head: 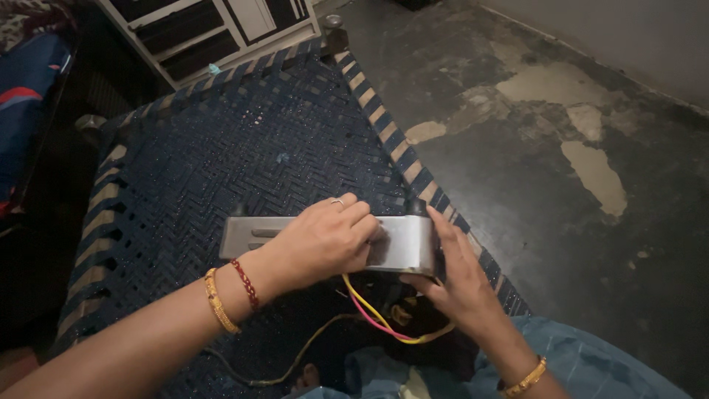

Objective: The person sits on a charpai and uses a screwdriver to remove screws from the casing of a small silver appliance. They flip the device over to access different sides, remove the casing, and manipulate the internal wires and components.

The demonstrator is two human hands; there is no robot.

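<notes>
While resting on cot [221,155], metal box [402,240] gripped, contents hidden.

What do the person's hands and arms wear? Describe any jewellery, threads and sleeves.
Both forearms are bare, no sleeves. The left hand has a thin silver-coloured ring, with a gold bangle and a red beaded thread at the wrist. The right hand has a gold bangle at the wrist.

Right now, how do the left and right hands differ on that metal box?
The left hand lies palm-down over the front face of the metal box; the right hand stands edge-on against the box's right end. The left hand shows a ring, the right none in view. The left wrist has a gold bangle plus red thread; the right only a gold bangle. Both touch the box.
</notes>
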